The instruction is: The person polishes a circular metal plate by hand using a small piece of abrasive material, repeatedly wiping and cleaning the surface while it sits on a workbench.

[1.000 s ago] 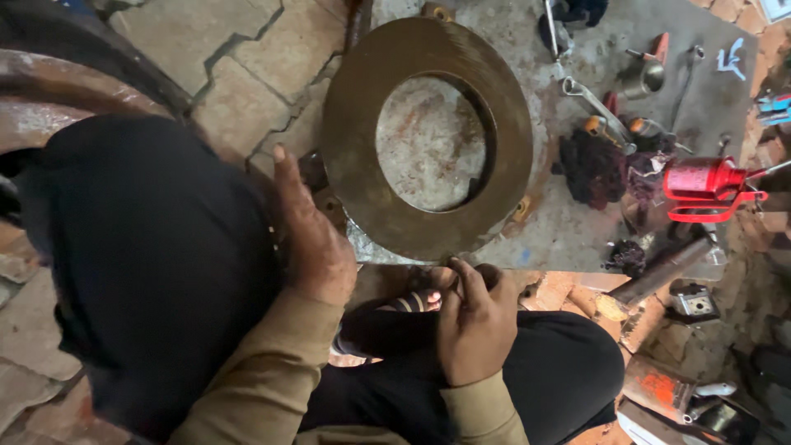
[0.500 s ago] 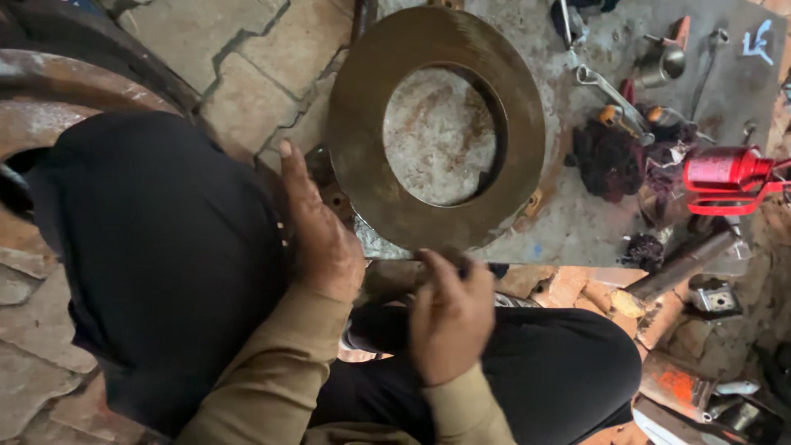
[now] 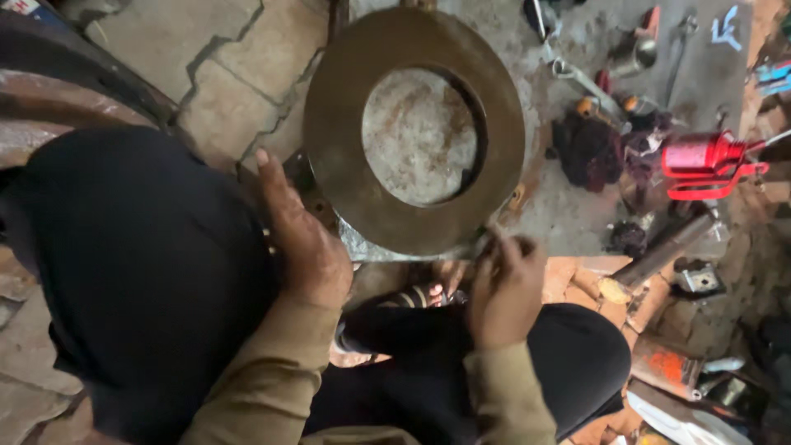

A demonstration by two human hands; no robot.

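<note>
A large brass-coloured ring (image 3: pixel 338 140) lies flat on a grey metal plate (image 3: pixel 568 214) on the floor. The left hand (image 3: pixel 301 239) rests at the ring's left edge, fingers stretched out and released, apparently steadying it. The right hand (image 3: pixel 504 288) sits just below the ring's lower rim, fingers curled; whether they pinch anything cannot be told. Right of the ring lie a dark rag (image 3: pixel 589 148) and a red oil can (image 3: pixel 700 161). The step seems to be work on the lower rim, which calls for a firm hold on the ring.

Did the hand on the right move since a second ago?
Yes. The right hand has gone up from the person's lap to the bottom edge of the big metal ring, and its fingers now reach that edge.
</note>
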